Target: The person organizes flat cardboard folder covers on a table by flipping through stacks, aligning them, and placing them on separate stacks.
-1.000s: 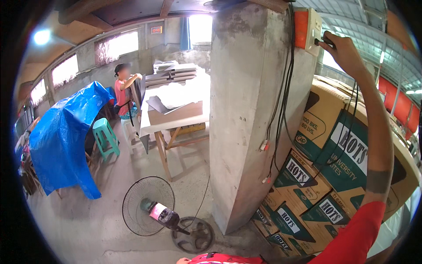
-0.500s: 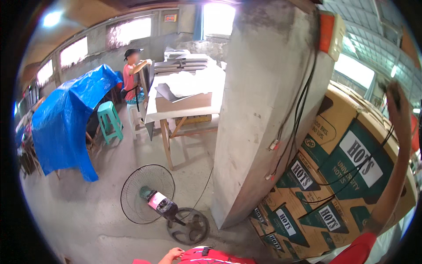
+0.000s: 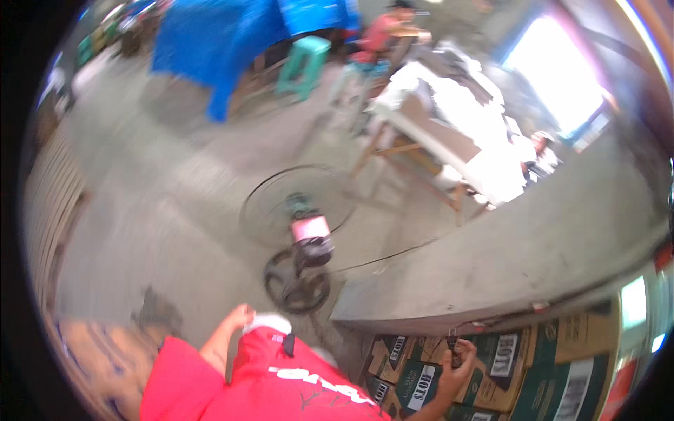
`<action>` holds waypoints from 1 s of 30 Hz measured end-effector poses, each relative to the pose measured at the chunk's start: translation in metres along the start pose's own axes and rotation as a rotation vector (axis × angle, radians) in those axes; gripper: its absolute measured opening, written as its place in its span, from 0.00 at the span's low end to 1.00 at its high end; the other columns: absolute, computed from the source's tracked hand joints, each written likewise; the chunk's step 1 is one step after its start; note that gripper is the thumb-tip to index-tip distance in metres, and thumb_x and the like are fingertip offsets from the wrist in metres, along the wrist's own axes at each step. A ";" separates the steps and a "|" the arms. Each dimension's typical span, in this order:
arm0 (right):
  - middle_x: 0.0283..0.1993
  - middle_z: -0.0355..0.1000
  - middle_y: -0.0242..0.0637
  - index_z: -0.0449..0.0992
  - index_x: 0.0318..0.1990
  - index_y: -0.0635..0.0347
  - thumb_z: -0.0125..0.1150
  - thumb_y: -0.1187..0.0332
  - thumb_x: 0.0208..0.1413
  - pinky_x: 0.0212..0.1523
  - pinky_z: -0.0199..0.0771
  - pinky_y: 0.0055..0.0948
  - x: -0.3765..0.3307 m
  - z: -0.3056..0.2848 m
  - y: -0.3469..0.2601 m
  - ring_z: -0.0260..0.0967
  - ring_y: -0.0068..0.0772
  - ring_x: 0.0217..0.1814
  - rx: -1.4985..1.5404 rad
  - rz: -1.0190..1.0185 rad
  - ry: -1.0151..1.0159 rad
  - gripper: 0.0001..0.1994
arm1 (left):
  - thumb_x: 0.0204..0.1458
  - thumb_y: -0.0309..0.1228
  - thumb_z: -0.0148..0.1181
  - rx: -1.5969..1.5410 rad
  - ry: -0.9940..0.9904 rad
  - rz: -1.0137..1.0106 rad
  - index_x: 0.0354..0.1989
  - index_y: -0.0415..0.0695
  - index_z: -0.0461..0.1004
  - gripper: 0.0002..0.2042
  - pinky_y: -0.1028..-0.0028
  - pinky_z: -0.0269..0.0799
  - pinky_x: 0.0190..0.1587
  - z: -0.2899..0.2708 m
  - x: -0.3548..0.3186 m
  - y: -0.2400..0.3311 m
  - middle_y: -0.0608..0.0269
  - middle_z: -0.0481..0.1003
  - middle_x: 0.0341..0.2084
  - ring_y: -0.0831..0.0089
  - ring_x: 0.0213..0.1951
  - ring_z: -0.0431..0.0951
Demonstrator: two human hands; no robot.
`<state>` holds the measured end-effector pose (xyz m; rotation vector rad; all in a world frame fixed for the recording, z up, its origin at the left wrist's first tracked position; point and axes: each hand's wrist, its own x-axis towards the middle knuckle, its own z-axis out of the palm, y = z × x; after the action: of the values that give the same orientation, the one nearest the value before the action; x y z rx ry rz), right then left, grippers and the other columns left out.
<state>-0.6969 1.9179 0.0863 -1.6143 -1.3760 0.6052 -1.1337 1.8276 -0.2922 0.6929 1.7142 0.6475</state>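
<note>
My right hand (image 3: 460, 368) is closed around a small dark electric plug (image 3: 453, 342), with thin prongs showing at its top. It is held low on the right, in front of stacked brown and green cartons (image 3: 419, 387). At my waist, by the red shirt (image 3: 281, 382), is my left hand (image 3: 242, 316); its fingers are smeared, and nothing shows in them. Ahead on the floor stands an electric fan (image 3: 311, 238) with a round wire guard and a dark wheel-shaped base (image 3: 297, 282). A thin cord (image 3: 382, 259) runs from near the base toward the pillar.
A grey concrete pillar (image 3: 505, 266) slants across the right. Behind it a white-topped table (image 3: 414, 130) bears stacked sheets, with a person in a pink top (image 3: 379, 35) beside it. A teal stool (image 3: 303, 67) and a blue tarp (image 3: 217, 45) are at the back.
My view has swung downward and tilted. My right hand has come down from high at the right to low before the cartons. The left hand stays near my waist.
</note>
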 end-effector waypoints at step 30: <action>0.46 0.69 0.48 0.61 0.56 0.51 0.60 0.55 0.49 0.50 0.66 0.33 -0.133 0.330 -0.058 0.66 0.42 0.52 -0.191 -0.904 -2.187 0.28 | 0.45 0.35 0.58 -0.743 1.344 -0.726 0.32 0.40 0.75 0.11 0.67 0.70 0.37 0.241 -0.288 -0.210 0.54 0.76 0.27 0.65 0.31 0.77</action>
<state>-1.0319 1.8951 -0.0440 0.4885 -3.2244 1.7187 -0.8656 1.4912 -0.3130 -1.1253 2.3803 1.2138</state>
